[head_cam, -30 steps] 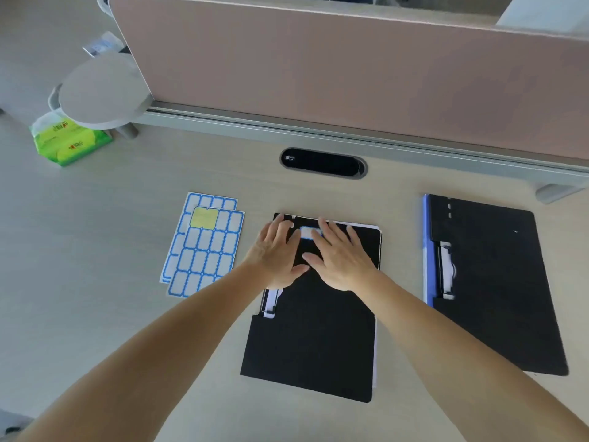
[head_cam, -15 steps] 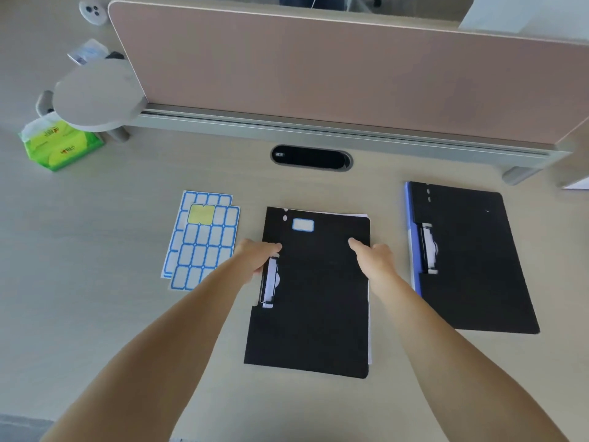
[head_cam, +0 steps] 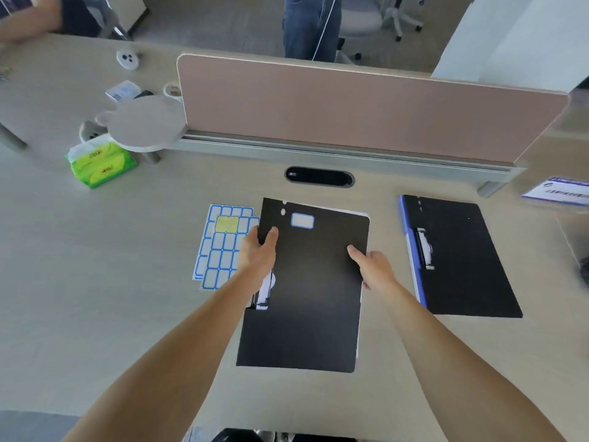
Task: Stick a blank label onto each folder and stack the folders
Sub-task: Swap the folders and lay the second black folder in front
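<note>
A black folder (head_cam: pixel 312 298) lies in the middle of the desk with a blank blue-edged label (head_cam: pixel 302 220) stuck near its top. My left hand (head_cam: pixel 258 255) grips its left edge, thumb on top. My right hand (head_cam: pixel 373 269) grips its right edge the same way. The folder's left edge overlaps a sheet of blue-bordered labels (head_cam: pixel 220 247), which has one yellow gap. A second black folder (head_cam: pixel 459 260) with a blue spine and a metal clip lies to the right, apart from my hands.
A pink divider panel (head_cam: pixel 366 113) and a cable slot (head_cam: pixel 318 177) bound the desk at the back. A green tissue pack (head_cam: pixel 102 162) and a round grey shelf (head_cam: pixel 146 126) stand far left. A printed card (head_cam: pixel 561 191) sits far right. People are beyond the divider.
My hands left the label, moved apart to the folder's two side edges and closed on them. The folder now overlaps the label sheet. My view has pulled back and tilted up.
</note>
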`<move>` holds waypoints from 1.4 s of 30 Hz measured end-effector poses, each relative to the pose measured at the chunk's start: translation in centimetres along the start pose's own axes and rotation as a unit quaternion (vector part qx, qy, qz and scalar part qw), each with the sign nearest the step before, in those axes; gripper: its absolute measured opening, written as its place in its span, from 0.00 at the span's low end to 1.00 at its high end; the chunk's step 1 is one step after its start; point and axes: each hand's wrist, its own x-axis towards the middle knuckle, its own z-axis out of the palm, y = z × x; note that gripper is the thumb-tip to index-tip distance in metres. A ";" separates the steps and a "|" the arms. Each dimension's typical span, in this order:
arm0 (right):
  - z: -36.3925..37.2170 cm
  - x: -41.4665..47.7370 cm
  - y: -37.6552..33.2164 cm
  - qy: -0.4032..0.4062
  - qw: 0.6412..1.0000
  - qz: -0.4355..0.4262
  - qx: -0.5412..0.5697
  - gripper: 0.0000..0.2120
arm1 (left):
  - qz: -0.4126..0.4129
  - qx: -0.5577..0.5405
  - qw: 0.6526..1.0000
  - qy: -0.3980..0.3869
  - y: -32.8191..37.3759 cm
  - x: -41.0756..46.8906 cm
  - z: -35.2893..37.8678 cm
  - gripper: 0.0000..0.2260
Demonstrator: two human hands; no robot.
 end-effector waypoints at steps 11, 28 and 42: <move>-5.8 -7.8 1.0 0.134 0.987 -0.037 0.079 0.20 | -0.058 -0.101 0.984 -0.136 3.6 -2.6 1.2 0.12; -31.3 0.8 14.0 0.285 0.947 0.121 0.083 0.25 | -0.147 0.012 0.964 -0.221 6.8 -7.0 26.2 0.09; -34.8 13.2 15.8 0.173 0.980 0.077 -0.068 0.27 | -0.182 0.111 0.975 -0.056 6.5 -5.7 37.1 0.08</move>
